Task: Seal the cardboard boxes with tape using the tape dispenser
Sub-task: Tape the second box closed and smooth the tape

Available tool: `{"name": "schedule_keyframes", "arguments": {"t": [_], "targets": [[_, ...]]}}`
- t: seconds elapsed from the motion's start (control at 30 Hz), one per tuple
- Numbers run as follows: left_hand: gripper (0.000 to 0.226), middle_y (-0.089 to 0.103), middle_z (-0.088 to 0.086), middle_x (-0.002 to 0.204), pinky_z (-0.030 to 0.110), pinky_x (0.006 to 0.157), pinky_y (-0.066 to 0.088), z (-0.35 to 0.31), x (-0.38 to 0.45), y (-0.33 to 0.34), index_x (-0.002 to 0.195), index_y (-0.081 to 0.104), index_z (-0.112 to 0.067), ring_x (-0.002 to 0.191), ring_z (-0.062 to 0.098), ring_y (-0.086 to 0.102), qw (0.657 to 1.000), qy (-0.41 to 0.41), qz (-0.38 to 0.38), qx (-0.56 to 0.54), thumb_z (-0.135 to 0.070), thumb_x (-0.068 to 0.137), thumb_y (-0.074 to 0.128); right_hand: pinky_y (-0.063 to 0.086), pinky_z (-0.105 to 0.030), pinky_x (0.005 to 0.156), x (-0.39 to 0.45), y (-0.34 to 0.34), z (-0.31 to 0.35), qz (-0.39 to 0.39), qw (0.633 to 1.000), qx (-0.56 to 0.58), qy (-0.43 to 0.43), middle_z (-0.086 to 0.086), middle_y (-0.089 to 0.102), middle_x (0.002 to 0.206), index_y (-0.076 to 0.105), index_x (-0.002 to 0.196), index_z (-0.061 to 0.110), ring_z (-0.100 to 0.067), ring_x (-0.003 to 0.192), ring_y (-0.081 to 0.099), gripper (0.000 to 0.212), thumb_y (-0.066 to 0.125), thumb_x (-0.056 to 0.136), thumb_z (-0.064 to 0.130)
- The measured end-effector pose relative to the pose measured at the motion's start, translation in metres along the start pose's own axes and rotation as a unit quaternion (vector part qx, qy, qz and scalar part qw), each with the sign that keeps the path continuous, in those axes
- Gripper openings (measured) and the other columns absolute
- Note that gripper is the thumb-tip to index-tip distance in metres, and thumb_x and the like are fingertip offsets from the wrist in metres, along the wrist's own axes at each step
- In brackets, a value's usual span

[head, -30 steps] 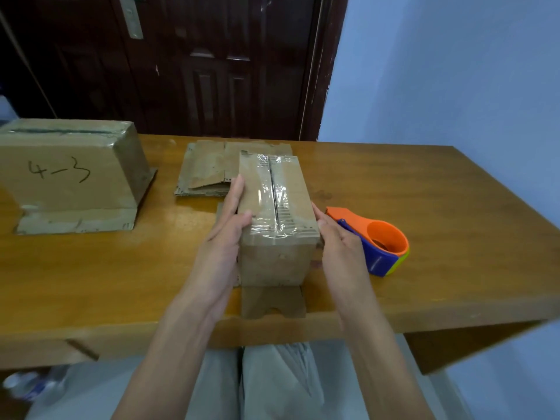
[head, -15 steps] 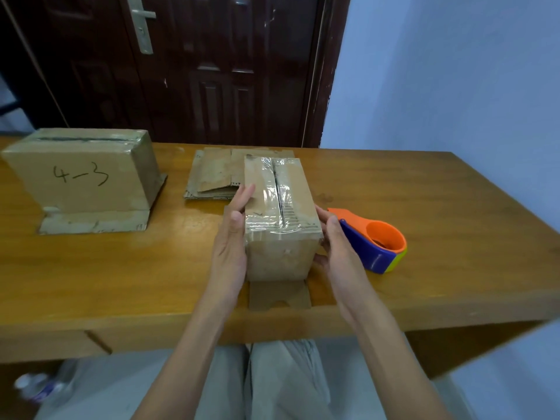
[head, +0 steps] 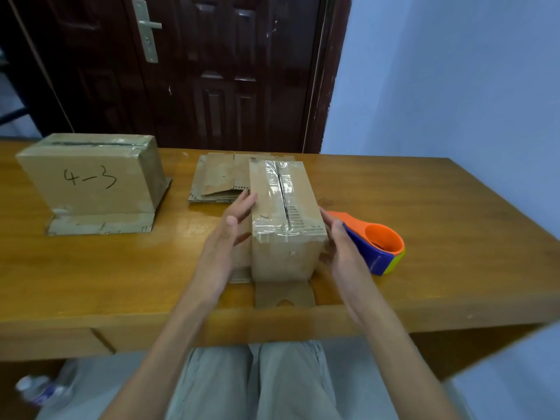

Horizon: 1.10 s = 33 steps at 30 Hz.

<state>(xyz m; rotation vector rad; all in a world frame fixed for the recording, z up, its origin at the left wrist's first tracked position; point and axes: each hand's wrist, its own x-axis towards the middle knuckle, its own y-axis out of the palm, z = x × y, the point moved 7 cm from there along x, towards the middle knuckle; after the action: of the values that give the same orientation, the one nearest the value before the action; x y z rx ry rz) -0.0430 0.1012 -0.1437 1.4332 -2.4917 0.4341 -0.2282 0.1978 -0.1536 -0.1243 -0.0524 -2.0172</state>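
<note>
The small cardboard box (head: 285, 219) stands near the front edge of the wooden tabletop (head: 424, 213), its long axis running away from the person, its taped top seam along that axis. The left hand (head: 225, 253) lies with fingers straight along the box's left side; the right hand (head: 342, 253), fingers relaxed, is at its right side, contact hard to judge. The orange-and-blue tape dispenser (head: 375, 241) lies just right, partly hidden by that hand.

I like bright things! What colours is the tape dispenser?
Orange, blue and yellow plastic tape dispenser, seen from the head view.
</note>
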Motion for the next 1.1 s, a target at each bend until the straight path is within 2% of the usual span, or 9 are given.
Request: {"name": "schedule_keyframes", "arguments": {"t": [0.1,0.17,0.23,0.33,0.47,0.6,0.83,0.97,1.1], "targets": [[0.043,0.035,-0.018,0.167,0.042,0.112,0.049,-0.025,0.007,-0.027,0.151,0.055,-0.031,0.146,0.01,0.047,0.989,0.092,0.051,0.105,-0.04,0.111,0.042,0.037,-0.028,0.119,0.002,-0.017,0.028,0.058,0.982,-0.155,-0.091,0.025,0.048,0.155,0.047,0.153,0.042,0.004,0.145,0.04,0.041,0.038,0.112,0.041],[0.037,0.039,-0.014,0.165,0.03,0.106,0.052,-0.037,0.008,-0.034,0.143,0.064,-0.027,0.144,0.011,0.049,0.971,0.142,0.08,0.174,-0.028,0.107,0.054,0.034,-0.011,0.112,0.004,-0.023,0.04,0.101,0.954,-0.246,-0.142,0.022,0.04,0.161,0.046,0.155,0.037,0.008,0.148,0.033,0.044,0.041,0.111,0.035],[0.036,0.047,-0.014,0.16,0.028,0.1,0.056,-0.042,0.01,-0.033,0.135,0.07,-0.026,0.142,0.011,0.051,0.959,0.164,0.107,0.207,-0.025,0.099,0.065,0.034,-0.004,0.106,0.007,-0.028,0.044,0.132,0.94,-0.278,-0.147,0.023,0.042,0.158,0.05,0.152,0.033,0.01,0.146,0.034,0.043,0.044,0.11,0.03],[0.037,0.059,-0.012,0.15,0.032,0.095,0.06,-0.043,0.014,-0.032,0.13,0.073,-0.024,0.134,0.009,0.059,0.953,0.183,0.122,0.208,-0.027,0.093,0.073,0.041,-0.01,0.105,0.012,-0.032,0.041,0.181,0.922,-0.314,-0.135,0.03,0.045,0.154,0.048,0.153,0.038,0.01,0.145,0.036,0.045,0.046,0.109,0.035],[0.04,0.066,-0.008,0.142,0.037,0.091,0.062,-0.042,0.021,-0.031,0.124,0.076,-0.021,0.123,0.009,0.067,0.957,0.192,0.109,0.186,-0.027,0.085,0.08,0.055,-0.029,0.102,0.019,-0.036,0.037,0.214,0.898,-0.362,-0.128,0.032,0.046,0.154,0.036,0.157,0.05,0.006,0.141,0.044,0.057,0.049,0.101,0.055],[0.044,0.069,-0.005,0.139,0.04,0.087,0.063,-0.038,0.025,-0.031,0.121,0.077,-0.016,0.125,0.012,0.067,0.967,0.177,0.094,0.157,-0.024,0.078,0.085,0.059,-0.033,0.098,0.025,-0.035,0.043,0.208,0.91,-0.328,-0.142,0.023,0.054,0.152,0.044,0.156,0.041,0.004,0.138,0.05,0.064,0.062,0.096,0.053],[0.036,0.067,-0.006,0.138,0.04,0.077,0.065,-0.033,0.025,-0.025,0.115,0.078,-0.015,0.119,0.019,0.07,0.972,0.162,0.07,0.154,-0.021,0.081,0.087,0.064,-0.031,0.083,0.033,-0.037,0.035,0.135,0.928,-0.288,-0.195,0.026,0.065,0.135,0.059,0.143,0.041,-0.001,0.122,0.064,0.054,0.071,0.091,0.049],[0.032,0.06,-0.006,0.145,0.029,0.075,0.065,-0.024,0.012,-0.016,0.12,0.071,-0.013,0.122,0.013,0.065,0.963,0.181,0.006,0.201,-0.027,0.092,0.076,0.063,-0.028,0.076,0.03,-0.032,0.03,0.084,0.915,-0.302,-0.256,0.017,0.069,0.128,0.06,0.143,0.033,-0.005,0.109,0.069,0.045,0.065,0.099,0.041],[0.028,0.054,0.001,0.15,0.028,0.083,0.061,-0.012,0.003,0.003,0.127,0.062,-0.018,0.133,0.022,0.057,0.967,0.201,-0.049,0.15,-0.029,0.101,0.065,0.06,-0.033,0.072,0.032,-0.024,0.018,0.019,0.894,-0.328,-0.304,0.01,0.071,0.121,0.06,0.143,0.023,-0.01,0.099,0.069,0.042,0.056,0.102,0.032]]}}
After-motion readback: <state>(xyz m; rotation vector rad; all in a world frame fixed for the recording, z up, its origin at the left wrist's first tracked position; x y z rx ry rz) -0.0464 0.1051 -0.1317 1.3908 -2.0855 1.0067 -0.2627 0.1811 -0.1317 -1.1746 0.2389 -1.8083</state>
